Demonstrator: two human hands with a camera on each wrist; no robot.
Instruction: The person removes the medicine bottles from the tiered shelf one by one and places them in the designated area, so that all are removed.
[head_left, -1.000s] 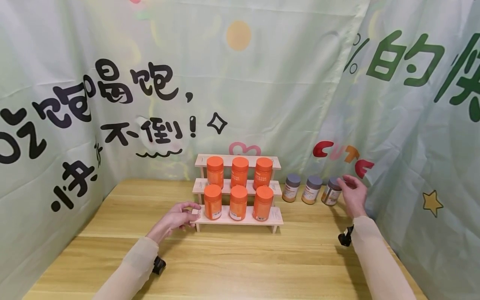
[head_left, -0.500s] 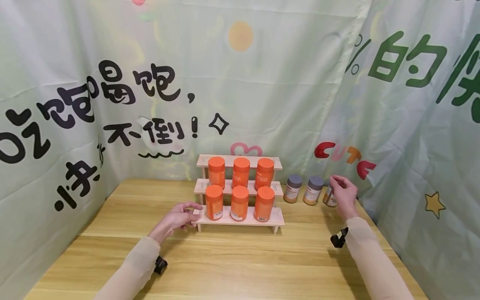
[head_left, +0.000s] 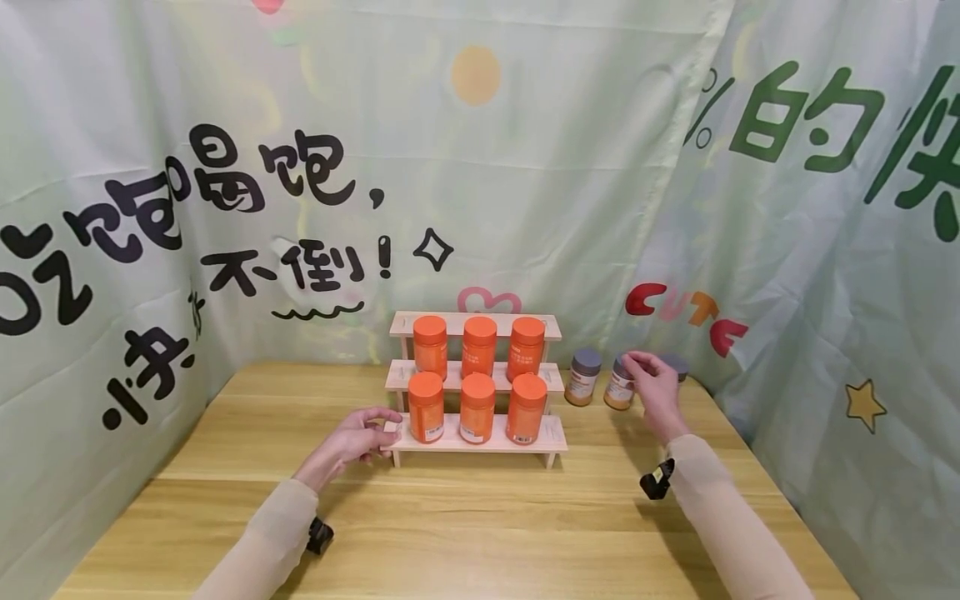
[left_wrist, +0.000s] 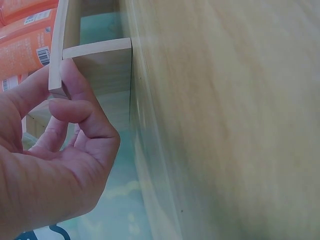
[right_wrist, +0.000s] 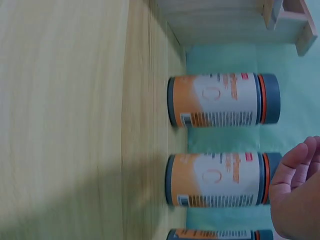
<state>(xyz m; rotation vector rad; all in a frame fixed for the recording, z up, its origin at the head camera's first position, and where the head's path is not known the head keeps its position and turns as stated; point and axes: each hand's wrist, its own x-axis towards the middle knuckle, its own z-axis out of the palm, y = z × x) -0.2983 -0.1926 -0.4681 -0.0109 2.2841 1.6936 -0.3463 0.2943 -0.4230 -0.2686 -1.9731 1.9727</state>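
The left hand [head_left: 354, 435] pinches the left end of the pink rack's [head_left: 553, 429] near tier; six orange jars [head_left: 426, 407] stand on its lower two tiers. To the right on the table [head_left: 480, 517], the right hand [head_left: 656, 393] is at the middle grey-lidded jar's [head_left: 617, 392] lid, whether gripping I cannot tell.

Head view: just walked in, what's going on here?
A person's left hand holds the wooden rack by the left end of its bottom shelf. Their right hand is at the top of the middle grey-lidded jar, one of three on the table right of the rack; contact is unclear. Six orange jars stand on the rack, in two rows of three.
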